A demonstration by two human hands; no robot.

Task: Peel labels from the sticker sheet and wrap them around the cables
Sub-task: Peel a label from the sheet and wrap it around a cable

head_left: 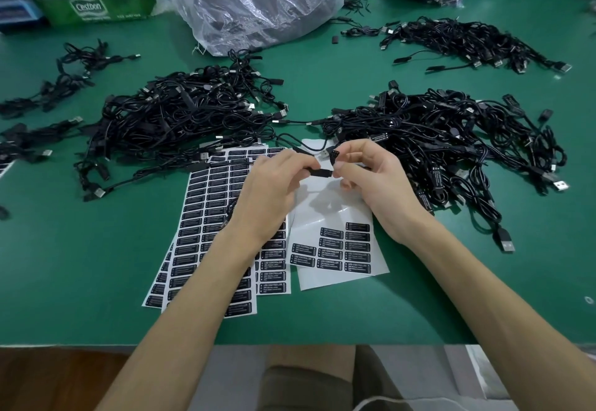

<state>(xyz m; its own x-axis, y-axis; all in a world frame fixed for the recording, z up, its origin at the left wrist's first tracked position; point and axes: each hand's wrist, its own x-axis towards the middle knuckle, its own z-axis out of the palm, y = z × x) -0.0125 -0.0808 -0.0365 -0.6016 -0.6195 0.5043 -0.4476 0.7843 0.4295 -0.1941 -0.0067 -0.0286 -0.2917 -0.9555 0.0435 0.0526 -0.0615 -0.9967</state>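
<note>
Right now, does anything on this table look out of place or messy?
Nothing spilled or damaged. The full sticker sheets lie fanned and askew, overlapping each other, and cables from the left pile trail over their top edge. One small black piece lies alone near the bag.

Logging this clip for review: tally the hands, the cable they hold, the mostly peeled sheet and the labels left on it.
Hands: 2, left hand and right hand
Cable in their grip: 1
Mostly peeled sheet: 1
Labels left on it: 11
Total: 15
</note>
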